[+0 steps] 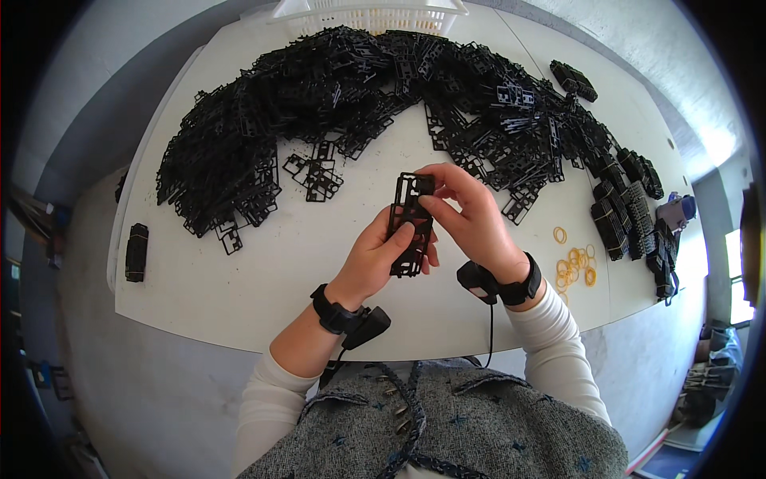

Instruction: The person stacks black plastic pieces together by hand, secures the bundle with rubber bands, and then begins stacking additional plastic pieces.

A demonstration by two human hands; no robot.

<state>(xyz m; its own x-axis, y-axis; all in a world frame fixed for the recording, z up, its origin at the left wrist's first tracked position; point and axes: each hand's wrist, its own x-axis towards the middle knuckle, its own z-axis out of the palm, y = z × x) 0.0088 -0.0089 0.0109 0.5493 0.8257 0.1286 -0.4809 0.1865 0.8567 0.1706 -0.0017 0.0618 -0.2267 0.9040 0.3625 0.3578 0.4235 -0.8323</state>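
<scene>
I hold a black plastic frame (410, 226) in front of me, above the white table (263, 279), near its front edge. The frame is long and narrow, with several open windows in it, and it stands almost upright, a little tilted. My left hand (381, 255) grips its lower part: the fingers are curled around the left edge and the thumb lies over the front. My right hand (471, 214) pinches the top part of the frame between the thumb and the fingertips, and the other fingers are bent close together. The two hands are touching each other at the middle of the frame.

On both my wrists there is a black band with a small black device, and a thin cable hangs from the right one.

Behind my hands, a big pile of the same black frames (351, 80) makes a wide arc across the far side of the table. A few single frames (315, 174) lie apart, just left of my hands. On the right side, some frames are in tied bundles (626, 211), and near them orange rubber bands (576, 262) are scattered. A white basket (371, 14) stands at the far edge of the table.
</scene>
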